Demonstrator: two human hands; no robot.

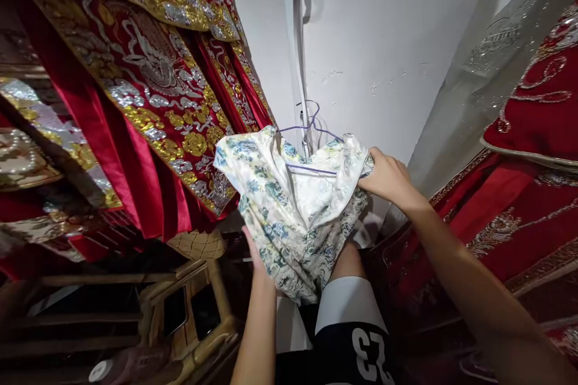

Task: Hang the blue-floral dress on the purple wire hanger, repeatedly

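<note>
A white floral top (289,210) with blue and green flowers and a V neckline hangs in front of me on a thin purple wire hanger (311,126). At its right shoulder edge, my right hand (383,175) is closed on the fabric, thumb and fingers pinching the short sleeve. My left hand (256,255) holds the garment from behind at its lower left side. Most of that hand's fingers are hidden by the cloth, with one digit showing at the edge. The hanger's hook is near a narrow white upright strip (298,42) on the wall.
Red garments with gold and silver embroidery (158,72) hang at the left. More beaded red garments (533,108) and a sheer white one (487,54) are at the right. Below left is a bamboo chair (212,313) with two dark phone-like rectangles (175,311). A white wall (374,30) stands ahead.
</note>
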